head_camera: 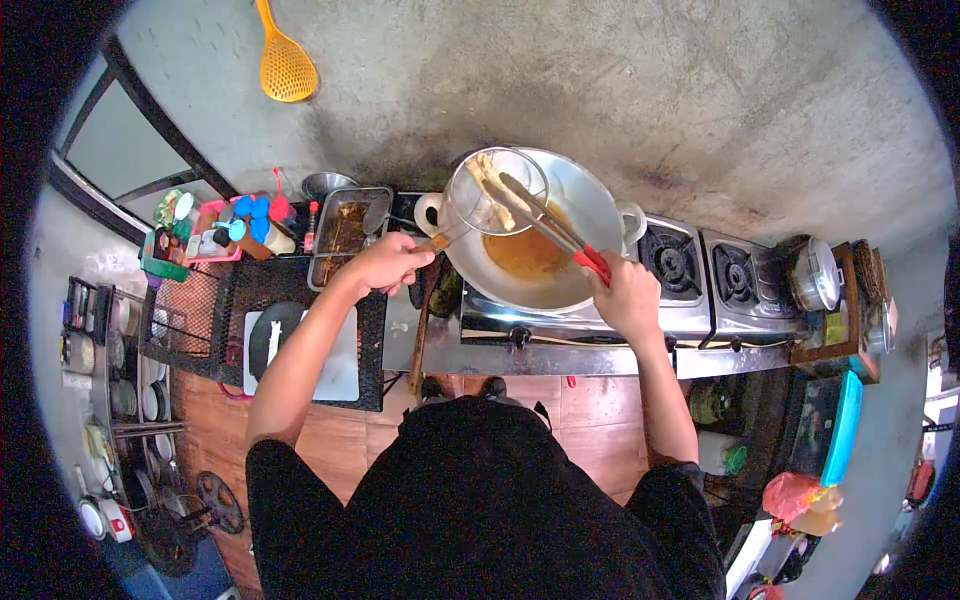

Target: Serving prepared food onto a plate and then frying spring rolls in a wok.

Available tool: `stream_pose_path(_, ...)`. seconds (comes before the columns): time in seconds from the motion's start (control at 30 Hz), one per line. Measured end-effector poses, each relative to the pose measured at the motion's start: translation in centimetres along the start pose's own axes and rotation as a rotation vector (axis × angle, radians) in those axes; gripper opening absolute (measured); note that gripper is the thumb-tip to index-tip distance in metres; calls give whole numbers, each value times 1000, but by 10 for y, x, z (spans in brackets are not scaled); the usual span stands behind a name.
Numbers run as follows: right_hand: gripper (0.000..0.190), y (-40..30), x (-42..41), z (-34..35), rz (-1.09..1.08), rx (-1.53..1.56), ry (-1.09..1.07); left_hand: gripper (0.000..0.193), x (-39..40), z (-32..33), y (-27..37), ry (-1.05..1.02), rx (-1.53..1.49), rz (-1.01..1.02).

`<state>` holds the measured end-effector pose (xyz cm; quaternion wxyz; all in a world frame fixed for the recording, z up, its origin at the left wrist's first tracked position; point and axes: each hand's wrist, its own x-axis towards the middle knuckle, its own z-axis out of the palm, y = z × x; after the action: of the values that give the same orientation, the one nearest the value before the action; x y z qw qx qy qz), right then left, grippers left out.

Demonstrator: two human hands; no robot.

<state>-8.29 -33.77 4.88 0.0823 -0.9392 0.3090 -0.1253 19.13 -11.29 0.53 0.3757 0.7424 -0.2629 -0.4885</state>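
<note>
My left hand (394, 266) grips the wooden handle of a round wire-mesh strainer (459, 201), held over the left side of a large metal wok (600, 187). Long pale-yellow pieces of food (491, 187) lie in the strainer. My right hand (628, 296) is closed on the red handles of metal tongs (547, 223), whose tips are at the food inside the strainer. Brown oil or liquid (525, 255) stands in the bottom of the wok, below the strainer. Whether the tongs pinch a piece, I cannot tell.
Gas burners (670, 259) and a lidded pot (816, 274) stand to the right. Left of the wok are a metal tray (319, 255) with brown residue, a sauce bottle (310, 225) and a white cutting board (341, 367) bearing a dark round plate. An orange slotted spoon (287, 71) hangs on the wall.
</note>
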Motion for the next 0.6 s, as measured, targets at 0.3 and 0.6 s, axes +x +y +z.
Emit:
stream_pose_path(0.3,30,25,-17,-36,216,173,141,30,-4,-9,3,19,15,-7)
stream_pose_path(0.6,32,50,-44,-30,273,232,238,28,-7,-6,14,17,38,-19)
